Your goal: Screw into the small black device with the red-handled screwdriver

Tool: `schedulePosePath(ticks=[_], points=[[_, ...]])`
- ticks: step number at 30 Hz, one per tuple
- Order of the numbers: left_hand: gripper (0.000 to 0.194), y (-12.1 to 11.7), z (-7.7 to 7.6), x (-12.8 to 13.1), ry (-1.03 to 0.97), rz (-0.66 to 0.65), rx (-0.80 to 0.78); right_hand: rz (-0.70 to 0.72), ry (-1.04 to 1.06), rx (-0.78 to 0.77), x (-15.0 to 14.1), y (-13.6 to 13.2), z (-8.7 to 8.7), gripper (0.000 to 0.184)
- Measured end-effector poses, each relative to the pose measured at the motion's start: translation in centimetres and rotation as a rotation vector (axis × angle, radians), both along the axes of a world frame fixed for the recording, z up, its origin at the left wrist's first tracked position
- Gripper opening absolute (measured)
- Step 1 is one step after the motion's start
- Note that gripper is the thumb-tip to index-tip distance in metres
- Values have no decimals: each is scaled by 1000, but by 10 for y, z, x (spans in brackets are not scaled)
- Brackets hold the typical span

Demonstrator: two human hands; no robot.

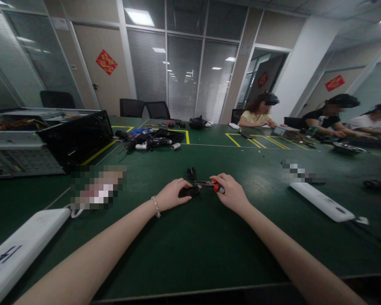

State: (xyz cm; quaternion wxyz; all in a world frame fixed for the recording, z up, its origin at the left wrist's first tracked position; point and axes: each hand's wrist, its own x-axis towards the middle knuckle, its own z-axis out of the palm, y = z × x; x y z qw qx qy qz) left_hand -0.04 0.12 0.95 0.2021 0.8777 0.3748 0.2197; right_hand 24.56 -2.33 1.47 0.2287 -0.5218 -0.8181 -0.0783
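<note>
Near the middle of the green table, my left hand is closed around a small black plastic part, thumb in front and fingers behind. From the right, my right hand grips pliers by their red and black handles. The metal jaws point left and meet the right end of the black part, or lie just above it; I cannot tell whether they pinch anything. Just behind, a second small black piece lies on the table.
An opened computer case stands at the left. White power strips lie at front left and right. Black cables and tools are heaped farther back. Several people sit at the far right, one in a yellow top, near a metal bowl.
</note>
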Motion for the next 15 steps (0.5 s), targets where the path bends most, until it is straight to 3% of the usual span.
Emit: schedulePosePath(ticks=[5, 15], points=[[30, -1, 2, 0, -2, 5, -15, -18, -15, -7, -5, -7, 6, 28], [28, 0, -1, 1, -2, -15, 49, 15, -98, 66, -4, -4, 5, 30]])
